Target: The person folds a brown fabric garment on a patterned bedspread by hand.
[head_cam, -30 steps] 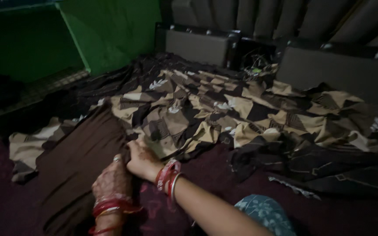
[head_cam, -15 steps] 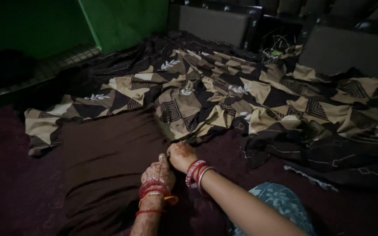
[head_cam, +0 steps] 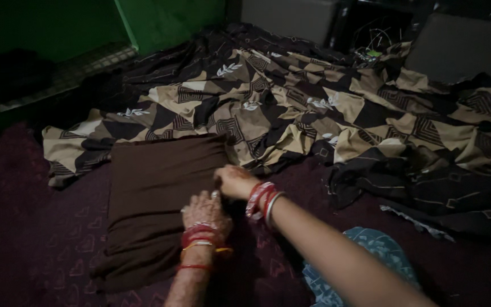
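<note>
A plain dark brown folded cloth [head_cam: 154, 193] lies flat on a maroon bed cover [head_cam: 41, 250]. My left hand [head_cam: 204, 211], with red bangles at the wrist, rests on the cloth's right edge. My right hand [head_cam: 233, 181], also with red and white bangles, pinches the same edge a little farther up, fingers closed on the fabric. Beyond both hands a crumpled black and tan patterned sheet [head_cam: 313, 113] spreads across the bed.
A green wall [head_cam: 166, 17] stands at the back left, with dark cushioned headboard panels [head_cam: 461, 51] at the back right. A tangle of small wires [head_cam: 373, 48] lies at the sheet's far edge. Blue patterned clothing [head_cam: 370, 256] shows at the lower right.
The view has tilted down and the brown cloth now lies flatter and squarer. Both hands have shifted along its right edge, staying close together.
</note>
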